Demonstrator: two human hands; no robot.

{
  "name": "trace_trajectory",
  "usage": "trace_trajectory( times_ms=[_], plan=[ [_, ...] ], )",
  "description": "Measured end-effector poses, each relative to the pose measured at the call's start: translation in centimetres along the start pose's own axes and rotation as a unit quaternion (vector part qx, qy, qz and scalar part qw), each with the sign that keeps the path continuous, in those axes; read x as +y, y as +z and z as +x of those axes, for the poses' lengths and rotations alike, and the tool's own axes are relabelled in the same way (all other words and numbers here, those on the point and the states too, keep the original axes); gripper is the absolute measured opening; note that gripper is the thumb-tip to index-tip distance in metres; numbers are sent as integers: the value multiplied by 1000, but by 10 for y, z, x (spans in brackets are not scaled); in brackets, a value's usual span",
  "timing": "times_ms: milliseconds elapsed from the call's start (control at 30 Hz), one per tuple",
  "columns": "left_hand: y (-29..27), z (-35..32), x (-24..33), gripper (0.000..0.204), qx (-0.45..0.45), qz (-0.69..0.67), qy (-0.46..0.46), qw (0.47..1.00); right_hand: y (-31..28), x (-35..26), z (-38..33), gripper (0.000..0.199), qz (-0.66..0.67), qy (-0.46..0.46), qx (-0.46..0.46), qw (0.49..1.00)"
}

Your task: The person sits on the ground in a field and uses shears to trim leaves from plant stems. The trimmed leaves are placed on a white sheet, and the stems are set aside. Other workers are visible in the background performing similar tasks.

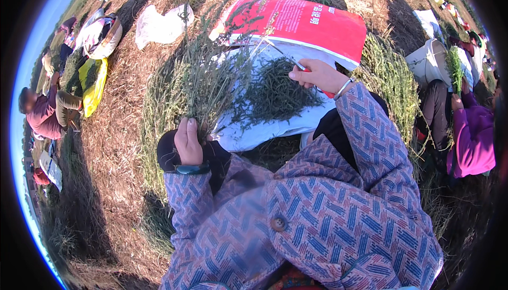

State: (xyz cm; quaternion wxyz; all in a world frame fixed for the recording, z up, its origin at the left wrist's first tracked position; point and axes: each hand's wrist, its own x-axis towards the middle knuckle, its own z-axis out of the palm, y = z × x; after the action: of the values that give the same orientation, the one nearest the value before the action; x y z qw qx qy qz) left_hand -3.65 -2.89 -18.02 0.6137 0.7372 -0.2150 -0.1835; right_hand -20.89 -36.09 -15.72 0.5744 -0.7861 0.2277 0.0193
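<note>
— What have you got there?

— A bunch of thin green stalks [209, 78], standing upright in front of me, leaning a little to the right over the white sheet [275, 131]. My left hand [189, 142] has its grip closed tight round the bottom of the bunch, fingers wrapped right about the stems.

— And the other hand?

— My right hand [317, 75] is closed on a pair of red-handled shears [296, 65], blades pointing up and left toward the tops of the stalks. How far the blades gape I can't tell from here; they look thin and nearly together.

— What's on the sheet?

— A heap of green cuttings [278, 94], lying just right of the bunch and under the shears. Behind it a red and white sack [301, 25] lies on the straw.

— So how do you do this cleanly?

— I reckon the trick is to keep the left grip low and firm so the stalks don't fan out, tilt the tops over the sheet, and bring the blades across well above my fingers. Short snips, I'd say, so whatever drops lands on the heap rather than in the dry straw [121, 131].

— Anyone close by?

— A person in purple [473, 136] sits at my right holding their own greenery, and another in a reddish top [45, 115] crouches away to my left.
</note>
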Motion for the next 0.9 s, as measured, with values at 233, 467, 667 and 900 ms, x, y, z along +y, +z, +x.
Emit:
trace_trajectory(
  times_ms=[233, 467, 667, 900],
  plan=[
    [1, -1, 3, 32, -11, -6, -1, 1000, -1, 2, -4, 40, -24, 33, -5, 999],
    [0, 1, -3, 35, -4, 15, 43, 999, 12, -19, -38, 46, -310, -48, 210, 926],
    [1, -1, -15, 37, 4, 46, 77, 996, 35, -38, -37, 50, -357, -20, 177, 917],
    [-1, -1, -10, 36, -16, 46, 67, 997, 32, -31, -26, 50, -270, -18, 155, 950]
  ],
)
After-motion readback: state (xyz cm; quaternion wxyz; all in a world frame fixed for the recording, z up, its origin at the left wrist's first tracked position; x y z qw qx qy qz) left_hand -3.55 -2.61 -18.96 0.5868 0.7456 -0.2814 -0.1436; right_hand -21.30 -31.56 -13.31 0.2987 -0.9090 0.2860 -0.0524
